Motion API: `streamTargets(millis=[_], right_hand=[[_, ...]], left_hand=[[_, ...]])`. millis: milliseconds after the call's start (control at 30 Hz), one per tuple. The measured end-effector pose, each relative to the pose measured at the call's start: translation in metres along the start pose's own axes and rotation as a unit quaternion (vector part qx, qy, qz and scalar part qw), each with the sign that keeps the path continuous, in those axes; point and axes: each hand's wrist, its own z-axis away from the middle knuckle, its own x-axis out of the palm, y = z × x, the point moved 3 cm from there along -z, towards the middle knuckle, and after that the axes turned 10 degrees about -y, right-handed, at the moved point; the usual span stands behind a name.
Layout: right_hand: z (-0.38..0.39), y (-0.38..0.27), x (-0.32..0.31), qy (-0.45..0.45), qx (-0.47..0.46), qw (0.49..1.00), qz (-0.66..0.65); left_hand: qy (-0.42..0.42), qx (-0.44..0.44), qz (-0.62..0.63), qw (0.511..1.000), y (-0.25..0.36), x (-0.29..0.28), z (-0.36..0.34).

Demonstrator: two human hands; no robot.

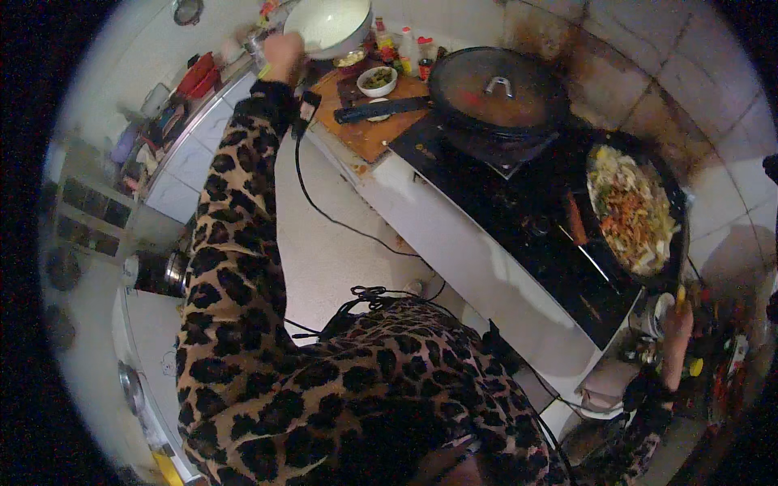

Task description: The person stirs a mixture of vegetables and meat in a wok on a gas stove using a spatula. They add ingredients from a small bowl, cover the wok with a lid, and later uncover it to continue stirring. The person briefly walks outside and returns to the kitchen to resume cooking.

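Note:
My left hand (284, 53) is stretched far out to the upper left and grips the rim of a large white bowl (328, 24) at the far end of the counter. My right hand (677, 321) is low at the right, beside the stove, closed around a small yellow-tipped object that I cannot make out. Just above that hand sits a black wok (636, 211) full of chopped vegetables in white, orange and green. Both sleeves have a leopard pattern.
A lidded black pan (496, 89) sits on the black cooktop (519, 211). A wooden cutting board (369, 121) holds a dark knife (381, 109) and a small white bowl of greens (377, 79). Bottles (405, 49) stand behind. Black cables (324, 215) trail over the floor.

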Motion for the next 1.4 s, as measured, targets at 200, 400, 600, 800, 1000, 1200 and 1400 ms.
streamTargets(millis=[200,400,600,800,1000,1200,1400], right_hand=[[0.069,-0.033,-0.004,0.017,-0.003,0.977,-0.214],[0.09,-0.128,0.134,0.05,0.032,0.977,-0.203],[0.12,-0.192,0.2,0.142,0.162,0.93,0.299],[0.153,-0.219,0.251,0.212,0.179,0.96,0.046],[0.191,-0.187,0.28,0.265,0.215,0.921,0.189],[0.098,-0.178,0.256,0.215,0.181,0.862,0.423],[0.058,-0.191,0.194,0.168,0.097,0.919,0.344]], left_hand=[[-0.039,0.127,-0.141,0.981,-0.106,0.029,0.053],[-0.185,0.052,-0.263,0.945,-0.245,0.141,0.008],[-0.299,-0.03,-0.22,0.928,-0.34,0.191,-0.013],[-0.375,-0.076,0.196,0.903,-0.359,0.221,-0.013],[-0.192,0.041,-0.173,0.965,-0.376,0.296,0.013],[-0.067,0.035,0.093,0.993,-0.388,0.272,0.05],[-0.046,-0.231,0.25,0.939,-0.359,0.188,0.112]])
